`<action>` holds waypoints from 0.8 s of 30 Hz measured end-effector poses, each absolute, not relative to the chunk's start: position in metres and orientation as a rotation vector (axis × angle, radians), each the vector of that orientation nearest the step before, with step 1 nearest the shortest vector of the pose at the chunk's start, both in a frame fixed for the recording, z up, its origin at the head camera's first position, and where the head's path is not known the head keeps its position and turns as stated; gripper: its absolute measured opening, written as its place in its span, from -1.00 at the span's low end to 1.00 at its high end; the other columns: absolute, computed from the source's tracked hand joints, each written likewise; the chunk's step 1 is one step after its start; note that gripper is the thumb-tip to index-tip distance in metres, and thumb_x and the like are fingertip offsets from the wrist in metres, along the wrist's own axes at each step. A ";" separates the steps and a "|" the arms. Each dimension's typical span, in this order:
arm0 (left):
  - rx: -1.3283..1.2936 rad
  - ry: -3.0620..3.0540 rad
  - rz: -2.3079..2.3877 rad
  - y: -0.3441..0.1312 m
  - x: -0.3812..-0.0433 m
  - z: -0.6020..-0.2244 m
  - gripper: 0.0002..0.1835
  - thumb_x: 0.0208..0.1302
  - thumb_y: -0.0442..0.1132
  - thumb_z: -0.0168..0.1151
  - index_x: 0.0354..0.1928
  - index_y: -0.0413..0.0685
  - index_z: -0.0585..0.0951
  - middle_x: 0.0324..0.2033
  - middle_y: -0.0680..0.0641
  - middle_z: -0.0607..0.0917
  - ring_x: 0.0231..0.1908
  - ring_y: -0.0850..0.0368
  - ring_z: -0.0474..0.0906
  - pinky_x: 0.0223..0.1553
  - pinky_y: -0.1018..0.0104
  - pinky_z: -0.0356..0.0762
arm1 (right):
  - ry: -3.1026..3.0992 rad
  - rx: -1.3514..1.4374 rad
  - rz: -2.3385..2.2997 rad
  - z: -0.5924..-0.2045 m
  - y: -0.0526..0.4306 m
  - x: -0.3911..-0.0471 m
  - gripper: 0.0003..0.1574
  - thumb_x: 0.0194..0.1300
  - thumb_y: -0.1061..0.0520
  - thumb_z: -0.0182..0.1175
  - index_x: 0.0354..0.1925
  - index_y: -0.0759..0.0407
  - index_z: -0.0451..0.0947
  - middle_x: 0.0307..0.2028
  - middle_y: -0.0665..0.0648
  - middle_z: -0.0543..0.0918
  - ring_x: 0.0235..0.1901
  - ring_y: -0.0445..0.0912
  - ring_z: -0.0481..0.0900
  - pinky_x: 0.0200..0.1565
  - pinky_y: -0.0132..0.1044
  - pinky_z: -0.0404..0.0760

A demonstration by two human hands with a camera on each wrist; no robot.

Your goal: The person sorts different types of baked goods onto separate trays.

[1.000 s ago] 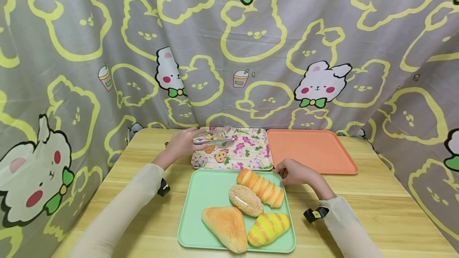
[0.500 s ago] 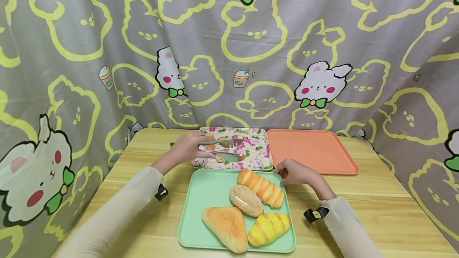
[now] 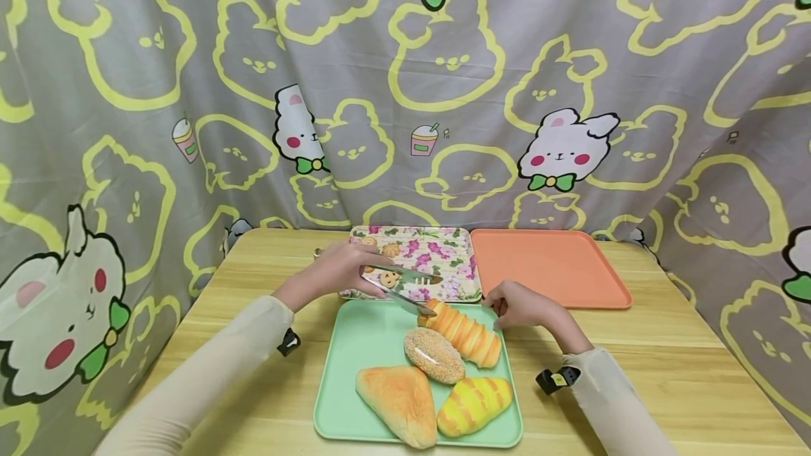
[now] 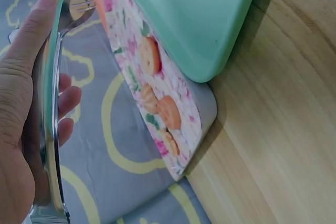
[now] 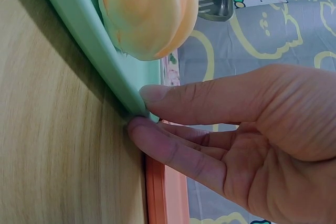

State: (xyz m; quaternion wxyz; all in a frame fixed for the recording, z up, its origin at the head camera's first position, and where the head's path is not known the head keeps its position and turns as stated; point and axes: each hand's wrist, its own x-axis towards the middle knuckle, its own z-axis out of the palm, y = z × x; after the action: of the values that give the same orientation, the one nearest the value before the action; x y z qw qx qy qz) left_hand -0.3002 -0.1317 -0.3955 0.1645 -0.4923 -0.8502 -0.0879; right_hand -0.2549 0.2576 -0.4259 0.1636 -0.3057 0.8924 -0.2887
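Note:
In the head view my left hand (image 3: 342,269) grips metal serving tongs (image 3: 398,295) with a slotted, fork-like tip. The tongs' arms are spread, nothing visible between them. One tip lies over the left end of a ridged bread roll (image 3: 470,338); whether they touch is unclear. My right hand (image 3: 522,303) pinches the far right corner of the green tray (image 3: 364,336), thumb on the rim and forefinger below in the right wrist view. Also on that tray are a crumb-coated bun (image 3: 434,355), a triangular bread (image 3: 402,403) and a yellow striped bread (image 3: 475,405).
Behind the green tray stands a floral tray (image 3: 457,252) with several cookies (image 3: 389,278) toward its left side. Beside it lies an orange tray (image 3: 548,266). All rest on a wooden table (image 3: 671,364), backed by a patterned curtain (image 3: 469,181).
My left hand has brought the tongs from over the floral tray toward me and rightward, to the ridged roll. Its arms look wider apart. My right hand has stayed at the tray corner.

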 end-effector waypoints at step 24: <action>-1.509 -2.644 -0.162 -0.109 -0.305 -0.383 -0.38 0.11 0.24 0.46 0.20 0.21 0.70 -0.07 0.02 0.73 -0.61 0.44 0.36 -0.61 0.47 0.04 | 2.547 -0.862 -0.830 -0.424 0.256 -0.254 -0.57 0.17 0.42 0.39 0.05 0.47 0.66 -0.34 0.20 0.70 -0.42 -0.22 0.48 -0.32 -0.38 0.52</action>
State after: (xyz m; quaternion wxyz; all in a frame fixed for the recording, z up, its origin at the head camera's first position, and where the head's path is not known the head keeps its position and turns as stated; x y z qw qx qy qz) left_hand -0.3045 -0.1093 -0.3832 0.0465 -0.4946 -0.8662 -0.0531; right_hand -0.2536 0.2561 -0.4236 0.1632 -0.3021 0.8930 -0.2909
